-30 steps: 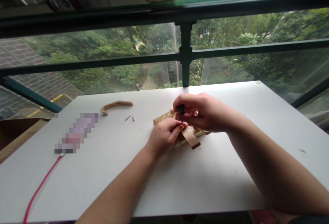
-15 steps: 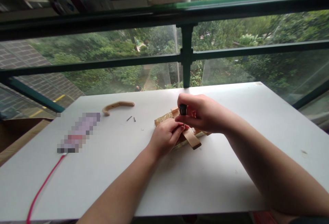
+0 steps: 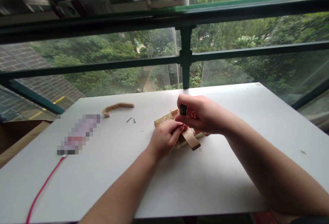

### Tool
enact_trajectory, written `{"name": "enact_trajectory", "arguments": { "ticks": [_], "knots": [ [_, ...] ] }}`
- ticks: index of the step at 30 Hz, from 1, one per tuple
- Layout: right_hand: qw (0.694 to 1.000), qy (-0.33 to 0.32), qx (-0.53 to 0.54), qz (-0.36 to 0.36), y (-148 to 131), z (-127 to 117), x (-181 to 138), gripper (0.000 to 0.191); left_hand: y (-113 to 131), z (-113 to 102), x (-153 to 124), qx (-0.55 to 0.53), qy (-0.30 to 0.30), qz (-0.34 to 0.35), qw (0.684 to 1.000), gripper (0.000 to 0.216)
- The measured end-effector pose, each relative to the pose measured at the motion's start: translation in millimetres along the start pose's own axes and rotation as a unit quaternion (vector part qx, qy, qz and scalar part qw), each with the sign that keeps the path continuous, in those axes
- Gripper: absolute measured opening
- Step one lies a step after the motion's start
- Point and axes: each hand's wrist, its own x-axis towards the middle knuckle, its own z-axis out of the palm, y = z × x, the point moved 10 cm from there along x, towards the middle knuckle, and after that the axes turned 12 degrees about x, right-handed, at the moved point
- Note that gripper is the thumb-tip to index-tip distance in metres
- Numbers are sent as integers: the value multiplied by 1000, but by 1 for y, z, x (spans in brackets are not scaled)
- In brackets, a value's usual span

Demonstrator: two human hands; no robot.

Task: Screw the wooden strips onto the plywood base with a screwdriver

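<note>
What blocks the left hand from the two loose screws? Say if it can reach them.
Probably yes: the screws lie on bare table left of the left hand, with nothing between, though its fingers are busy at the wooden assembly.

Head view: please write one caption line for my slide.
Right hand grips a small black tool over a wooden assembly, left hand touching it, on a white table.
</note>
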Motion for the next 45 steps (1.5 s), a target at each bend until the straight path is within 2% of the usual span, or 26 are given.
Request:
{"name": "enact_trajectory", "arguments": {
  "ticks": [6, 12, 15, 18, 20, 21, 27, 29, 37, 43, 45],
  "knots": [
    [1000, -6, -1, 5, -1, 0, 0, 24, -1, 0, -1, 0, 2, 1, 1000, 26],
    [1000, -4, -1, 10, 0, 3, 1, 24, -3, 1, 0, -3, -5, -7, 1000, 19],
    [999, -32, 17, 5, -3, 6, -1, 20, -1, -1, 1, -14, -3, 1, 1000, 19],
    [994, -81, 64, -18, -11, 10, -5, 38, 0, -1, 2, -24, -12, 2, 1000, 22],
    [990, -96, 95, -29, -16, 10, -8, 53, 1, 0, 2, -24, -21, 3, 999, 23],
    [990, -95, 98, -29, -17, 9, -9, 55, 2, 0, 1, -24, -22, 6, 999, 23],
    [996, -67, 40, 37, 1, 6, -6, 15, 3, -1, 1, -33, -15, 15, 999, 22],
    [996, -59, 39, 50, 5, 5, -4, 9, 1, 1, 1, -28, -21, 15, 999, 21],
    [999, -22, 23, 26, 2, 13, 0, 31, -2, 3, 0, -24, -24, 17, 999, 22],
    [999, -14, 19, 33, 1, 18, -2, 19, -2, 0, 0, -20, -7, 17, 1000, 22],
    [999, -21, 30, 26, -4, 18, -4, 27, 0, 0, 0, -26, -10, 20, 999, 21]
  ]
}}
